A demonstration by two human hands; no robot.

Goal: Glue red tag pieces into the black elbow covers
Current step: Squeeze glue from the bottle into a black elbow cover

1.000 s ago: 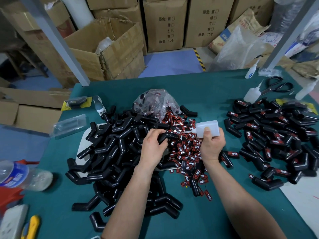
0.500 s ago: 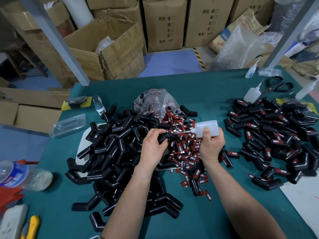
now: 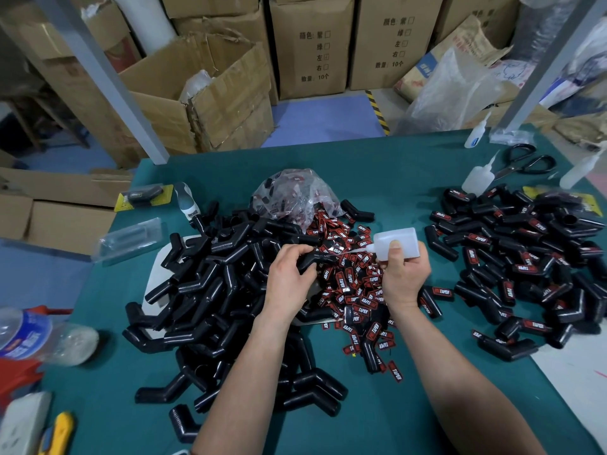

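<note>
Left grip pinches elbow cover; right grip clasps glue bottle, apparently touching it.

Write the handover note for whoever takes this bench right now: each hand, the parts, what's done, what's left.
Left hand holds one black plastic elbow cover. Right hand grips the translucent white glue bottle, nozzle aimed at that cover.
Untagged black covers are heaped on the left; loose red printed tag pieces lie in the middle, in front of a clear plastic bag.
Done: the right-hand pile of tagged covers.
Left: tag the held cover, then work through the left heap.
</note>
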